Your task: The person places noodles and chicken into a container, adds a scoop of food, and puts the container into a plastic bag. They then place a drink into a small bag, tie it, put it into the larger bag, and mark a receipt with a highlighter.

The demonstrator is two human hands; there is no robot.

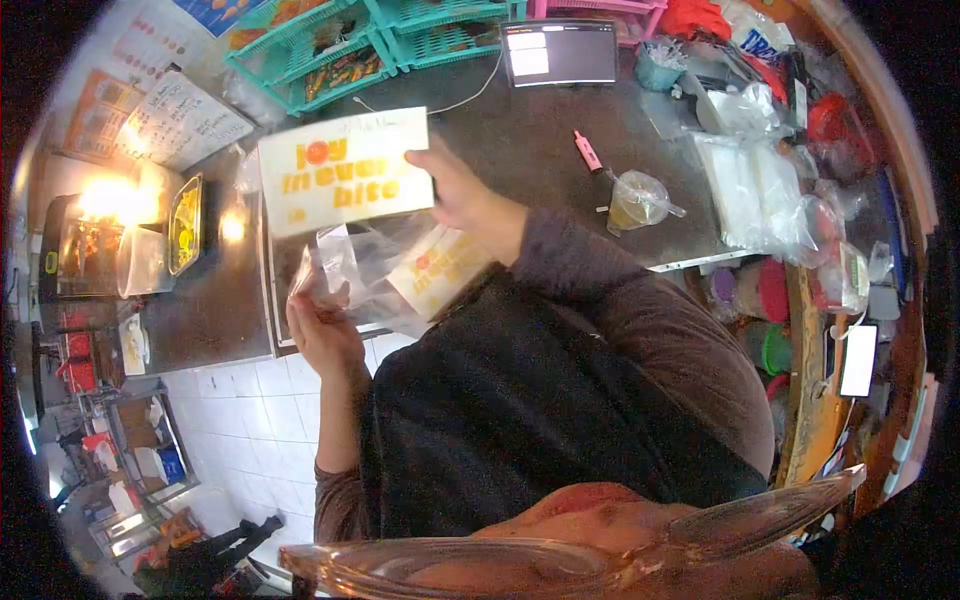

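My right hand [462, 195] grips the right edge of a white box [345, 170] printed with orange and yellow words, held up above the counter's front edge. Below it, my left hand [325, 325] has its fingers closed on the edge of a clear plastic bag [365, 275]. A second box [435, 268] with the same print lies inside or behind the clear plastic, close to my body; which of the two I cannot tell.
Teal baskets [330, 75] and a tablet [560, 52] line the back of the dark counter [480, 125]. A pink marker [587, 150], a plastic cup [638, 200] and stacked clear bags [735, 190] are to the right. A metal tray [185, 225] is at left.
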